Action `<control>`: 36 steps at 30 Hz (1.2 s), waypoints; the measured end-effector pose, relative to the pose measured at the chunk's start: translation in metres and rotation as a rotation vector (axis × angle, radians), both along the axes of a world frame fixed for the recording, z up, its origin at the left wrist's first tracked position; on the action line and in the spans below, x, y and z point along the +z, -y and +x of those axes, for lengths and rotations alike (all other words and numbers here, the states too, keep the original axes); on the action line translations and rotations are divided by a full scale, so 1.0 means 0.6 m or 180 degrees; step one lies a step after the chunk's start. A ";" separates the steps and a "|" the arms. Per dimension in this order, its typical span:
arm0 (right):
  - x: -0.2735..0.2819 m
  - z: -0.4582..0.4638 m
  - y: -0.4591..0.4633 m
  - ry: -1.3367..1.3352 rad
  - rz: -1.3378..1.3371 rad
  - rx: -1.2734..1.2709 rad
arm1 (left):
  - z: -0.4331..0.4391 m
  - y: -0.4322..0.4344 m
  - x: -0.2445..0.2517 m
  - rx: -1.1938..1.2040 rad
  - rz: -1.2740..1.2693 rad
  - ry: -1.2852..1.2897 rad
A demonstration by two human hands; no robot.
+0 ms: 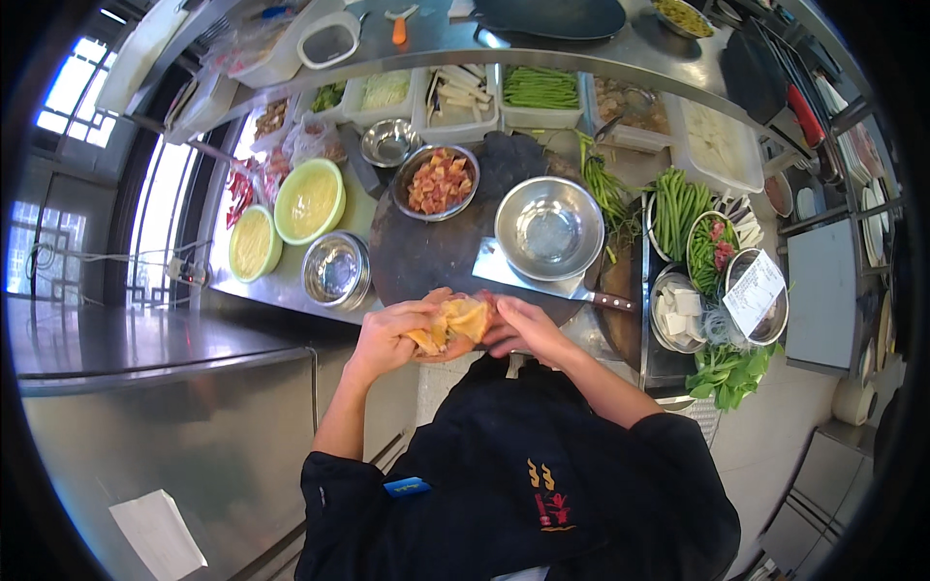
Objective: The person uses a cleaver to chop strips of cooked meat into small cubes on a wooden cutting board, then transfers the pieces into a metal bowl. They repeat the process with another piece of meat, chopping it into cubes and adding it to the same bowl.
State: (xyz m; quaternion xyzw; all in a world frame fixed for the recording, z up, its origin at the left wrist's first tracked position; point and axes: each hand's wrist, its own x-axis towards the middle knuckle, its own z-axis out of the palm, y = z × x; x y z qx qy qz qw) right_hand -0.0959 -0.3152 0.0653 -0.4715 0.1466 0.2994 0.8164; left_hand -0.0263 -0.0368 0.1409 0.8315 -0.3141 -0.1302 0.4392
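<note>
My left hand point(389, 338) grips a piece of raw poultry with yellow skin point(454, 325) at the near edge of a round dark chopping board point(436, 254). My right hand point(527, 330) is at the right side of the same piece, its fingers slightly blurred and apart; whether they hold it is unclear. Beyond the hands lies a cleaver point(501, 269) with a wooden handle, its blade partly under a wide steel bowl point(550, 229). A smaller steel bowl point(472, 203) of chopped raw meat point(438, 181) stands at the board's far left.
Stacked steel bowls point(336, 270) and green bowls point(340, 196) stand left. Plastic tubs of green beans point(541, 88) and other vegetables line the back beneath a steel shelf point(465, 57). At right are bowls of green beans point(679, 210) and tofu point(679, 309), and a paper slip point(754, 294).
</note>
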 end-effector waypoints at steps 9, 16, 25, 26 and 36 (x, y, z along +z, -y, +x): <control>0.001 0.029 -0.056 0.1503 -0.0942 0.0728 | -0.004 -0.059 -0.131 0.1427 -0.1538 -0.3509; 0.012 0.034 -0.117 0.0849 -0.1336 -0.0045 | 0.029 -0.094 -0.119 0.0380 -0.1266 -0.2836; 0.021 0.024 -0.154 0.0981 -0.2217 -0.0394 | 0.042 -0.075 -0.139 0.0563 -0.0782 -0.1982; 0.018 0.023 -0.155 0.0968 -0.2278 -0.0443 | 0.040 -0.074 -0.142 0.0608 -0.0783 -0.1908; 0.010 0.008 -0.162 0.1170 -0.2725 -0.1163 | 0.022 -0.035 -0.154 0.1206 -0.0533 -0.1189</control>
